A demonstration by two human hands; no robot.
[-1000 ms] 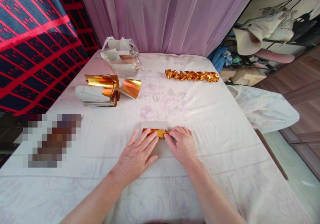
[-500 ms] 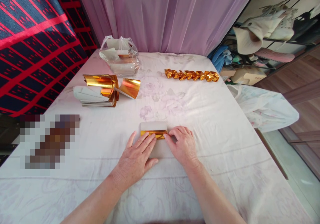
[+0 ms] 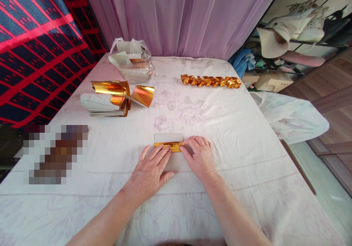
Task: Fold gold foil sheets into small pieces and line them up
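Note:
A small sheet of gold foil paper [image 3: 176, 147] lies on the cloth in front of me. Its near part is folded over, gold side up, while the far strip shows the pale back. My left hand [image 3: 151, 169] rests flat with outstretched fingers, its fingertips pressing on the gold fold. At the sheet's right end, my right hand [image 3: 200, 156] has thumb and forefinger closed on the edge, the other fingers curled. Part of the fold is hidden under the left fingertips.
Back left stand a stack of gold foil sheets [image 3: 107, 105], a loose curled sheet [image 3: 143, 95] and a clear plastic bag [image 3: 134, 64] of paper. A row of folded gold pieces [image 3: 210, 81] lies back right. A blurred patch [image 3: 57, 154] covers something at left.
The gold fold looks flatter and more even under my fingers. Both hands stay nearly in place.

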